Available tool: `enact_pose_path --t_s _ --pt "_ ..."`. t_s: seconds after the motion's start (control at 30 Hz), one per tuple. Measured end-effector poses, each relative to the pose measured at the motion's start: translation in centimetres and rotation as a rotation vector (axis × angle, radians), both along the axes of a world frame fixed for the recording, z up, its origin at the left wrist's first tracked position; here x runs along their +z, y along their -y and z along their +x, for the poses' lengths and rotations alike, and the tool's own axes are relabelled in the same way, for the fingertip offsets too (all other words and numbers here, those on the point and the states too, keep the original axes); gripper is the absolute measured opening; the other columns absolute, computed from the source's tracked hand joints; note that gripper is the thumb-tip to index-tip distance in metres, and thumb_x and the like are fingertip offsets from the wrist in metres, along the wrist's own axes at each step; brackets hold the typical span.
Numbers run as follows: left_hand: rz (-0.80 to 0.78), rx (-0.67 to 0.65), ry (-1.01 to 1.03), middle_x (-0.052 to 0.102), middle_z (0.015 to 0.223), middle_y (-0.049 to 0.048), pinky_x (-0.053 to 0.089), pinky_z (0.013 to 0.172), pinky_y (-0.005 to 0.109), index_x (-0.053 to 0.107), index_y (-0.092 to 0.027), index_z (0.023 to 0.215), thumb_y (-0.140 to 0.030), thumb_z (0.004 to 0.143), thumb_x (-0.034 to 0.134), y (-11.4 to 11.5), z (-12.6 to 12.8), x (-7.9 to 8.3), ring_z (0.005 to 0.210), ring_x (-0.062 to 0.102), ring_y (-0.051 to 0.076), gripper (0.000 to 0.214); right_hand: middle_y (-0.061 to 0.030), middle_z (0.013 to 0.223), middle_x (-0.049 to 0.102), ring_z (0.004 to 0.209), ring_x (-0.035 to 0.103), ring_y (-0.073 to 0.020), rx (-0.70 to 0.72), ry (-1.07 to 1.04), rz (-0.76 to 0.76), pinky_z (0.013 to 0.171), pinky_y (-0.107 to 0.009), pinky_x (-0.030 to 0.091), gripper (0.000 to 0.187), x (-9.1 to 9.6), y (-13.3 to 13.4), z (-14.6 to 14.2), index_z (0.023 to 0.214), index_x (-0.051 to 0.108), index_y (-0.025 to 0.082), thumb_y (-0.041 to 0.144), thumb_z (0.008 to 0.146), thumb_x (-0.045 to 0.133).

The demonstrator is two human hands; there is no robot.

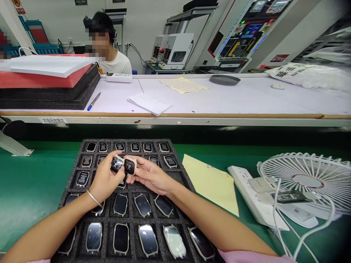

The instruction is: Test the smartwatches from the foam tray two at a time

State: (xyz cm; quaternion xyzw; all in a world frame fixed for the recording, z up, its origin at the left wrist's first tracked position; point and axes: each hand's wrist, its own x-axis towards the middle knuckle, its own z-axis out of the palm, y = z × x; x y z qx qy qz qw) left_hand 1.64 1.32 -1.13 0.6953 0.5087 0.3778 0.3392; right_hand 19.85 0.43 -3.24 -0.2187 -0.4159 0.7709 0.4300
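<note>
My left hand (pixel 107 179) grips a smartwatch case (pixel 117 164) without a strap, its screen lit with a dial. Right beside it, my right hand (pixel 149 175) pinches a second strapless smartwatch case (pixel 130 166), also lit. The two watches are side by side with screens facing me. Both hands are above a black foam tray (pixel 128 217) whose square pockets hold several more watch cases. Screens in the back rows show white text; nearer ones, such as the watch case (pixel 121 238) in front, look dark. My hands and forearms hide some pockets.
A yellow paper sheet (pixel 212 184) lies right of the tray, then a white power strip (pixel 256 197) and a white fan (pixel 307 182) with cables. On the raised shelf (pixel 186 104) are papers (pixel 150 103), a pen (pixel 94 101) and stacked foam (pixel 49 91). A person (pixel 112 47) sits beyond.
</note>
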Motion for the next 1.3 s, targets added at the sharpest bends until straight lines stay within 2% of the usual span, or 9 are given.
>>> enact_pose_path --t_s 0.13,0.3,0.57,0.7,0.87,1.3 --pt "0.040 0.013 -0.053 0.068 0.097 0.0059 0.046 0.054 0.024 0.057 -0.017 0.120 -0.024 0.076 0.055 0.17 0.01 0.26 0.060 0.055 0.012 0.045 -0.0018 0.087 0.068 0.079 0.068 -0.0146 0.003 0.010 0.006 0.077 -0.031 0.050 0.052 -0.09 -0.06 0.01 0.126 0.056 0.020 0.034 0.081 0.077" --pt "0.109 0.024 -0.126 0.068 0.102 0.0087 0.044 0.051 0.024 0.056 -0.014 0.121 -0.023 0.077 0.054 0.29 0.01 0.22 0.054 0.051 0.010 0.045 -0.0009 0.087 0.068 0.080 0.069 -0.0138 -0.008 -0.003 0.002 0.077 -0.029 0.051 0.050 -0.17 -0.11 -0.03 0.125 0.057 0.020 0.032 0.080 0.077" --pt "0.133 0.054 -0.161 0.069 0.098 0.0065 0.043 0.049 0.024 0.057 -0.016 0.119 -0.022 0.077 0.054 0.27 -0.06 0.00 0.053 0.051 0.010 0.043 -0.0014 0.087 0.068 0.079 0.069 -0.0138 0.001 -0.004 0.016 0.077 -0.029 0.051 0.049 -0.22 -0.11 -0.07 0.126 0.058 0.020 0.031 0.082 0.076" --pt "0.092 0.042 -0.131 0.068 0.100 0.0079 0.044 0.049 0.025 0.057 -0.014 0.121 -0.025 0.078 0.054 0.37 -0.05 0.28 0.050 0.049 0.010 0.044 -0.0014 0.088 0.068 0.080 0.068 -0.0143 -0.007 -0.004 0.021 0.078 -0.031 0.051 0.048 -0.22 -0.10 -0.06 0.125 0.058 0.020 0.031 0.082 0.076" --pt "0.034 0.064 -0.105 0.067 0.092 0.0060 0.044 0.049 0.025 0.056 -0.013 0.124 -0.027 0.078 0.053 0.35 0.03 0.50 0.047 0.046 0.009 0.047 -0.0017 0.090 0.067 0.080 0.068 -0.0144 -0.018 -0.002 0.018 0.080 -0.032 0.051 0.047 -0.21 -0.11 -0.04 0.125 0.058 0.020 0.030 0.082 0.075" --pt "0.065 0.060 -0.074 0.068 0.094 0.0059 0.044 0.050 0.023 0.058 -0.014 0.120 -0.024 0.076 0.056 0.33 0.05 0.17 0.053 0.049 0.010 0.045 -0.0010 0.088 0.067 0.080 0.068 -0.0137 -0.010 -0.011 0.028 0.079 -0.031 0.051 0.048 -0.37 -0.01 0.01 0.126 0.057 0.020 0.030 0.083 0.075"
